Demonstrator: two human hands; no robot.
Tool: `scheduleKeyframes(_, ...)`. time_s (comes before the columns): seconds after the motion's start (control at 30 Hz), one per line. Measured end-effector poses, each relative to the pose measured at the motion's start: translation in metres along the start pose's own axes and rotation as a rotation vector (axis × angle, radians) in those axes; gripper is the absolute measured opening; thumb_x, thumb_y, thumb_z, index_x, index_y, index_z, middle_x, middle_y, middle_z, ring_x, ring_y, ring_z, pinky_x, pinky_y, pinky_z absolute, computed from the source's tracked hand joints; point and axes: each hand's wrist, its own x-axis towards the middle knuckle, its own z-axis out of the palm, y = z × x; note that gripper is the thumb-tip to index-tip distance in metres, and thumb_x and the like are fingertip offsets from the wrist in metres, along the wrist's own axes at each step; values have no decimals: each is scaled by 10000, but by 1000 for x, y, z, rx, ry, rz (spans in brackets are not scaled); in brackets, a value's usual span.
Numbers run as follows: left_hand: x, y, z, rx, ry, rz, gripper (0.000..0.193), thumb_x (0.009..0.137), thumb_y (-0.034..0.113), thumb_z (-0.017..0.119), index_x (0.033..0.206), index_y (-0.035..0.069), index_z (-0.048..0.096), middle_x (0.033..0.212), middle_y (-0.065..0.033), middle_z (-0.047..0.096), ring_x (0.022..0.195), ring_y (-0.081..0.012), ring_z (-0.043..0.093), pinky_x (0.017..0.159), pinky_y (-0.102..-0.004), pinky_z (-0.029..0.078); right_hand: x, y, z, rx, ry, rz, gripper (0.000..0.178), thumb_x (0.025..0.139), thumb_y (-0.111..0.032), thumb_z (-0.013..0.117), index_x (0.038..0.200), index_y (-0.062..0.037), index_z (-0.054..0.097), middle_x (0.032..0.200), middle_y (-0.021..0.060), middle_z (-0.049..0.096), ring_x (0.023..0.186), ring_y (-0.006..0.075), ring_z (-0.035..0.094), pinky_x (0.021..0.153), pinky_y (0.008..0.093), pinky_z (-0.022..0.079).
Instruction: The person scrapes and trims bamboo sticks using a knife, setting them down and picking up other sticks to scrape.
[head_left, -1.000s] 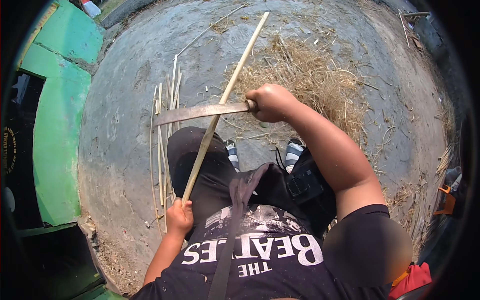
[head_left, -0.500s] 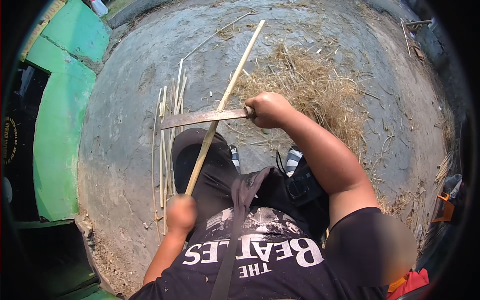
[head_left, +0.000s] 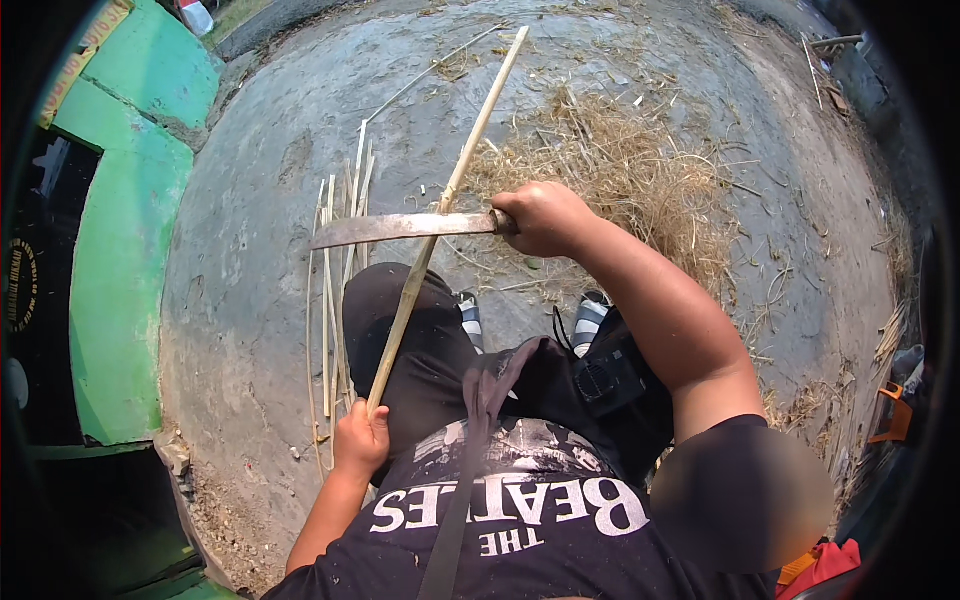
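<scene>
**On rough grey ground (head_left: pixel 240 250), a curved knife (head_left: pixel 385 230) crosses a pale stick (head_left: pixel 453 187)**

A person in a black T-shirt (head_left: pixel 420 560), knees bent, works with both hands occupied. The left hand (head_left: pixel 362 438) has its grip wrapped around the near end of the stick, thumb along its side. The right hand (head_left: pixel 545 217) is clenched on the handle of the knife, whose long blade points left and passes over the stick near its middle; whether the edge touches it cannot be told from this angle. The stick slants over the left thigh, its far end reaching forward and a little to the right.

Beyond the right hand, a loose heap of straw-coloured shavings (head_left: pixel 640 165) spreads across the ground. Beside the left leg lie several long, thin strips (head_left: pixel 327 385). Striped footwear (head_left: pixel 590 325) shows past the lap, and a small black device (head_left: pixel 597 375) rests by the right thigh. At far left stands a green wall (head_left: pixel 125 320).
</scene>
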Motion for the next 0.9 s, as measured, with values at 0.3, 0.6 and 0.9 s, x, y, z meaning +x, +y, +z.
scheduleKeyframes(0.3, 2, 0, 0, 16, -12, -26, 502, 1041, 480, 514, 815, 32, 491, 629, -253, 570, 640, -517, 599, 533, -558, 451, 10, 43, -14, 87, 7, 258, 163, 862, -251, 680, 957, -119, 691, 886, 170, 723, 865, 382, 704, 768, 505, 561)
scheduleKeyframes(0.6, 0, 2, -1, -2, 0, -52, 520, 1035, 507, 511, 807, 39, 487, 627, -253, 566, 644, -516, 600, 529, -552, 444, -6, 9, -43, -92, -5, 25, 229, 777, -221, 733, 936, -107, 613, 835, 129, 701, 813, 364, 705, 726, 477, 558)
scheduleKeyframes(0.9, -10, 0, 9, -2, 104, -71, 536, 1034, 527, 494, 807, 41, 491, 629, -255, 576, 634, -514, 606, 527, -561, 450, -6, 24, -44, -282, 323, -201, 161, 768, -203, 743, 845, -133, 621, 771, 83, 672, 745, 329, 680, 734, 458, 541)
